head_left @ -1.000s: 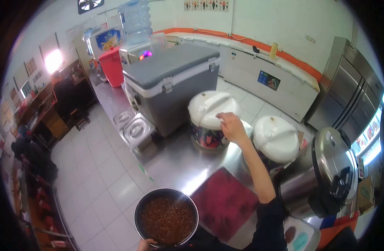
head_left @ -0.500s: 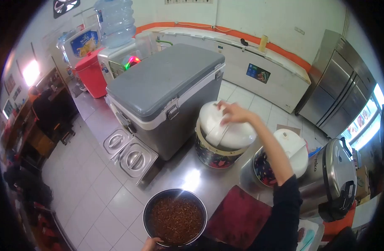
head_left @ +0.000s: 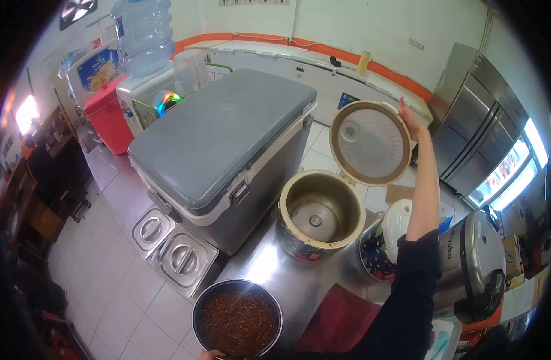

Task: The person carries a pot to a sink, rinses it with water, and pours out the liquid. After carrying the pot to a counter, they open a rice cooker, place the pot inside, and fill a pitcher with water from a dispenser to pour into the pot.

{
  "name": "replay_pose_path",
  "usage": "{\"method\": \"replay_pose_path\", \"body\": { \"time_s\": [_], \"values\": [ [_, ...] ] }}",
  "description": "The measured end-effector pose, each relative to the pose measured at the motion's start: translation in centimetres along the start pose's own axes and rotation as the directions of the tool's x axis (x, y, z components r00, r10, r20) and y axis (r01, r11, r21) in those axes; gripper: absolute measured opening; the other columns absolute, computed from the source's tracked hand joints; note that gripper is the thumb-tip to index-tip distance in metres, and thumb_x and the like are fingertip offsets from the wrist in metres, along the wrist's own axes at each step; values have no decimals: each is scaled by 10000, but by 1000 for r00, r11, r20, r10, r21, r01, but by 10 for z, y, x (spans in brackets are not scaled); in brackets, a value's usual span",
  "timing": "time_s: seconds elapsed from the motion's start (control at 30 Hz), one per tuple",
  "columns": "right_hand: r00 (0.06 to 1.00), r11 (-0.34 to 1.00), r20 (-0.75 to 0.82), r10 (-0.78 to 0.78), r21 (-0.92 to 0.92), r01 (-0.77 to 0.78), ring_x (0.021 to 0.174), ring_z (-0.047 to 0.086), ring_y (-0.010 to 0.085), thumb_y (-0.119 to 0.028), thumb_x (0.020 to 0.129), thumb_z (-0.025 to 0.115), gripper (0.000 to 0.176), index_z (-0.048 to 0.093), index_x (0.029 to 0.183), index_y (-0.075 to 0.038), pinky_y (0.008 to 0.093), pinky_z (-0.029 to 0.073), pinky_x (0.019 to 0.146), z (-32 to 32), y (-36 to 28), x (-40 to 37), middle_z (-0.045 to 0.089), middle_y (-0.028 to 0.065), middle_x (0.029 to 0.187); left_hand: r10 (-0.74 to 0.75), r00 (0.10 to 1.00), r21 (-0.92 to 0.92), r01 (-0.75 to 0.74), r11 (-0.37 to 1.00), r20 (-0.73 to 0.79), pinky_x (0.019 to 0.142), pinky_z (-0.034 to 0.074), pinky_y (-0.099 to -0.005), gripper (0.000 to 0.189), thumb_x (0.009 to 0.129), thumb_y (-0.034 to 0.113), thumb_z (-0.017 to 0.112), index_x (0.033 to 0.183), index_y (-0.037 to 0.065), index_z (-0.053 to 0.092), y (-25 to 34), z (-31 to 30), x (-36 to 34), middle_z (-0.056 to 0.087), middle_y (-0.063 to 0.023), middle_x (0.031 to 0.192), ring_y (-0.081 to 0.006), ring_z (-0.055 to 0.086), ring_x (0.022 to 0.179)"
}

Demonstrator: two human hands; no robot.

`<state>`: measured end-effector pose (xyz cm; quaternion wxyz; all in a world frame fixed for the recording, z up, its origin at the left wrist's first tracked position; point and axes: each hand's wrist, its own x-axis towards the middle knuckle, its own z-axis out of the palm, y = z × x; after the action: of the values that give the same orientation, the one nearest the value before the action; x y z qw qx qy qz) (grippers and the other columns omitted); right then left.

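My left hand (head_left: 212, 354), mostly cut off by the bottom edge, grips the rim of a round dark inner pot (head_left: 197, 327) full of reddish-brown cooked grains. Farther back, a rice cooker (head_left: 287, 237) with a dark floral band stands with its inside bare, a round heating plate visible at the bottom. Its hinged lid (head_left: 374, 141) is tipped up, underside facing me. My right hand (head_left: 412, 122) is at the lid's right edge with fingers stretched upward, seemingly touching it; part of the hand is behind the rim.
A large grey cooler box (head_left: 227, 126) stands left of the cooker, beside steel lidded containers (head_left: 182, 258). At right are a second floral cooker (head_left: 376, 249) and a big steel cooker (head_left: 467, 258). A dark red cloth (head_left: 338, 318) lies on the steel table (head_left: 260, 258).
The cooker's lid has swung up and back, exposing its inside. My right hand has moved right and up with it. My left hand stays on the pot's rim; the view has shifted slightly.
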<state>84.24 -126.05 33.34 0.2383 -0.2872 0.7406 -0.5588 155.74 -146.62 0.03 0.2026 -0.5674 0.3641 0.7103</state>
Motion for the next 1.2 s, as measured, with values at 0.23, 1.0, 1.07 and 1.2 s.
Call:
{"method": "replay_pose_path", "body": {
  "time_s": [0.23,1.0,1.07,1.2],
  "values": [
    [560,586,-397,-727,-784,206,905,517,277,-262,861,394,303,537,995,-31,351,395,770,75,2,-78,538,153,975,-2,1000,-36,1,999,-19,682,437,-398,261,812,193,418,971,29,545,-15,8,15,557,-120,930,-263,525,770],
    [832,964,-490,-260,-78,255,737,447,92,-24,730,496,190,481,917,5,229,384,645,231,47,-255,494,52,776,944,192,-24,-978,206,268,732,425,-280,597,568,-70,505,1146,7,375,222,184,-109,518,-85,942,-187,506,868],
    [816,943,-476,-329,-112,314,725,447,83,-5,739,477,180,473,920,0,211,382,635,203,48,-227,485,28,789,965,-46,63,-996,-64,258,749,421,-298,579,576,-64,483,1142,3,380,264,210,-102,533,-97,928,-210,520,862],
    [811,928,-465,-355,-67,368,670,466,71,8,717,477,170,476,887,-4,204,388,607,164,78,-172,504,30,763,953,116,66,-993,101,281,569,464,-323,450,557,-46,492,1005,-28,456,332,251,-61,555,-164,854,-232,569,662]
  ]
}}
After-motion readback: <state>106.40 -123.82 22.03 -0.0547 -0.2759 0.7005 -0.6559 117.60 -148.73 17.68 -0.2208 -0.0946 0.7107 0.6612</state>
